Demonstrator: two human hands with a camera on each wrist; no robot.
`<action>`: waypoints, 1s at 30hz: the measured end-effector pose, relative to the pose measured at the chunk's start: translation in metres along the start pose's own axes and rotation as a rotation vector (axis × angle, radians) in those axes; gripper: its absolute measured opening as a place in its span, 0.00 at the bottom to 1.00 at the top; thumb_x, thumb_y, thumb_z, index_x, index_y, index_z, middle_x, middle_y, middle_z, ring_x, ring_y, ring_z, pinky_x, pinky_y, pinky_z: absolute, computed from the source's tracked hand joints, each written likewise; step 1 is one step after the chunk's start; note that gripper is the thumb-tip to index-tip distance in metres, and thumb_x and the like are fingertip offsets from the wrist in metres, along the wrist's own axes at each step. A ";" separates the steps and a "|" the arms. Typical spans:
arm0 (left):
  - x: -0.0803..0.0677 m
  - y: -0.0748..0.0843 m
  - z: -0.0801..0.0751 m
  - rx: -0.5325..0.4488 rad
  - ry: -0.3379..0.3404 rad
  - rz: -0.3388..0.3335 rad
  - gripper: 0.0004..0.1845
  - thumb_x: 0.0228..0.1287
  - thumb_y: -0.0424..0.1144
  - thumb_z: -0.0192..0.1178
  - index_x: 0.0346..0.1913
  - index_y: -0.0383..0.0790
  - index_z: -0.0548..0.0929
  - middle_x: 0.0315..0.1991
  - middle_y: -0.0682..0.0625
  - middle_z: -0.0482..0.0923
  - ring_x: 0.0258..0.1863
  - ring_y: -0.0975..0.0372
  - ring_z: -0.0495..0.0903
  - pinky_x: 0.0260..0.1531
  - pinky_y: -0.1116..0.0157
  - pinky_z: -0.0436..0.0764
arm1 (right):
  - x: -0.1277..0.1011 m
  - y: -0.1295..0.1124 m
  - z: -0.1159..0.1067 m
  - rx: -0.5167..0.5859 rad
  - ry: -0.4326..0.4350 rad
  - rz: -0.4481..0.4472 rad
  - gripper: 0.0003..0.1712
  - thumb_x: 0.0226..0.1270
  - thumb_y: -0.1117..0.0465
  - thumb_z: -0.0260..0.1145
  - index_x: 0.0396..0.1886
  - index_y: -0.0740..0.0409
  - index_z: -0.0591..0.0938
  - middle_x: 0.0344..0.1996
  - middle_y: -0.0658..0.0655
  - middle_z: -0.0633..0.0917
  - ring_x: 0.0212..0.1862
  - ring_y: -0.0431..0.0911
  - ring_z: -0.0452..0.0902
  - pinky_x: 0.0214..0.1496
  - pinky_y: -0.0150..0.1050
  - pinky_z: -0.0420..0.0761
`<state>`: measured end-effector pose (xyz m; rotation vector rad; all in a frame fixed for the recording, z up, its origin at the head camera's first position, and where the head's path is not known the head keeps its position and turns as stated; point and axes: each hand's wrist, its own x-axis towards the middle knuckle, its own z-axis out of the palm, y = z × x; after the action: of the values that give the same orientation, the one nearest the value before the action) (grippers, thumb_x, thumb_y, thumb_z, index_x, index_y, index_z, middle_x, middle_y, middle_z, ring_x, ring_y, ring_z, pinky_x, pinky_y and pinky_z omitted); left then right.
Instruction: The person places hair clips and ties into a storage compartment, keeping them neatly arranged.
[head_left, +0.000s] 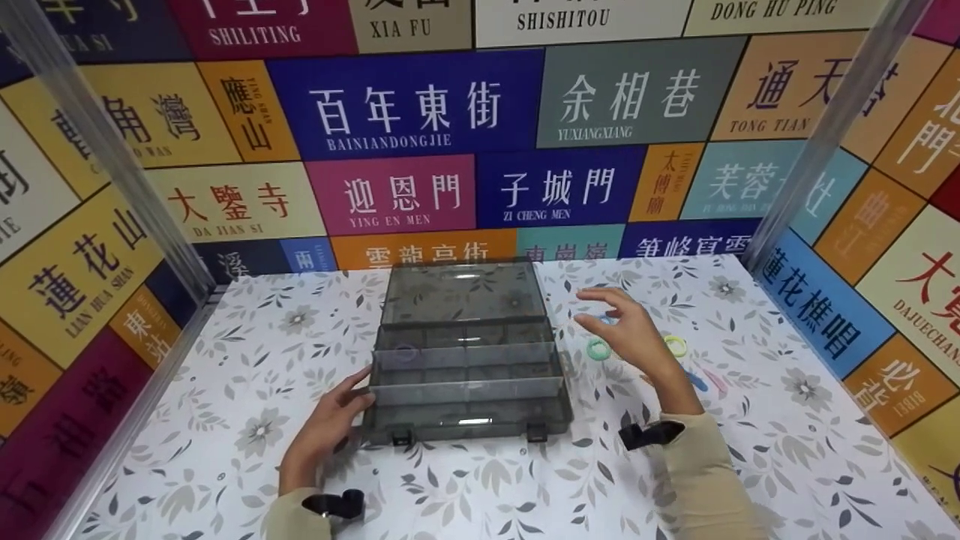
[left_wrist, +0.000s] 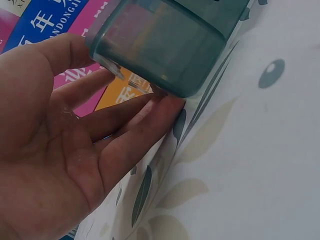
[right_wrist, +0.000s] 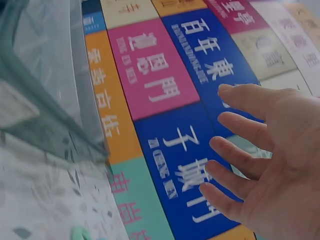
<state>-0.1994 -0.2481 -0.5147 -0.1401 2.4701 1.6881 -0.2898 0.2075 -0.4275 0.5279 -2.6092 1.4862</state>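
A smoky translucent compartment box [head_left: 469, 431] lies on the table with its lid [head_left: 465, 292] folded back. Inside, in the far left section, sits a purple ring [head_left: 398, 351]. My left hand [head_left: 328, 420] holds the box by its near left side. In the left wrist view, its thumb [left_wrist: 75, 48] is at the upper edge and the fingers [left_wrist: 132, 135] reach the lower edge. My right hand [head_left: 634, 334], fingers spread and gently bent, hovers right of the box and holds nothing. Near it lie a green ring [head_left: 590, 349] and a yellow ring [head_left: 676, 354].
Partly behind the right hand and wrist are a blue piece [head_left: 697, 380] and a pink piece [head_left: 718, 381]. The table [head_left: 225, 360] has a leaf-patterned cover. Sign-printed walls [head_left: 405, 101] stand at the back and sides, with clear posts at the corners.
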 end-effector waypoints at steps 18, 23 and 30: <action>0.003 0.002 0.001 -0.018 0.071 0.008 0.29 0.72 0.37 0.55 0.75 0.54 0.69 0.65 0.33 0.76 0.49 0.50 0.79 0.22 0.64 0.70 | -0.016 0.065 -0.058 -0.103 0.121 0.285 0.39 0.69 0.40 0.65 0.72 0.56 0.72 0.76 0.67 0.62 0.77 0.65 0.55 0.74 0.63 0.62; 0.003 0.002 0.001 0.002 0.075 0.026 0.29 0.72 0.37 0.56 0.75 0.53 0.69 0.64 0.34 0.77 0.60 0.47 0.79 0.36 0.62 0.76 | -0.020 0.087 -0.065 -0.148 0.114 0.367 0.43 0.68 0.40 0.66 0.75 0.58 0.67 0.77 0.69 0.57 0.78 0.67 0.50 0.76 0.64 0.57; 0.002 -0.002 0.003 0.021 0.077 0.044 0.29 0.72 0.37 0.56 0.74 0.52 0.69 0.63 0.36 0.78 0.63 0.46 0.78 0.58 0.53 0.76 | -0.027 0.115 -0.072 -0.142 0.107 0.499 0.44 0.69 0.46 0.67 0.78 0.59 0.62 0.79 0.71 0.52 0.78 0.69 0.45 0.76 0.65 0.56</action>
<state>-0.2014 -0.2459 -0.5177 -0.1529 2.5641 1.7039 -0.3098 0.3287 -0.4902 -0.2312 -2.8588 1.3680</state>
